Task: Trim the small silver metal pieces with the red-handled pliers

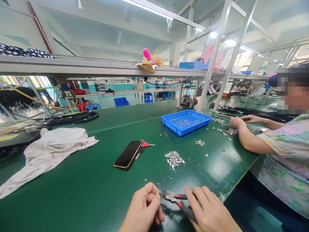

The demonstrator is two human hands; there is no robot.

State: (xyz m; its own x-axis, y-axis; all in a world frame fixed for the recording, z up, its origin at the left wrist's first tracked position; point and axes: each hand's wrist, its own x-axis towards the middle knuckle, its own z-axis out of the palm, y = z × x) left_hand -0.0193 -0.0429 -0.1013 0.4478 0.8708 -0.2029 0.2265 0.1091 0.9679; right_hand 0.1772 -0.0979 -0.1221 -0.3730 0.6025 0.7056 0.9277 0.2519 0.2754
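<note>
My right hand (pixel 210 209) grips the red-and-grey handles of a pair of pliers (pixel 180 202) low in the view. A small metal piece (pixel 170 195) sits at the pliers' jaws, and my left hand (pixel 143 207) pinches at it from the left. Its fingertips partly hide what they hold. Ahead of my hands lies a loose pile of small metal terminals (pixel 174 159) on the green workbench (pixel 96 180). A black phone (pixel 127 154) and keys (pixel 145 145) rest to the left of the pile.
A blue plastic tray (pixel 186 121) holds metal pieces further along the bench. A co-worker's hands (pixel 238 121) work at the right among scattered terminals. A white cloth (pixel 45 158) and coiled black cables (pixel 70 118) lie left, beneath a metal shelf (pixel 96 69).
</note>
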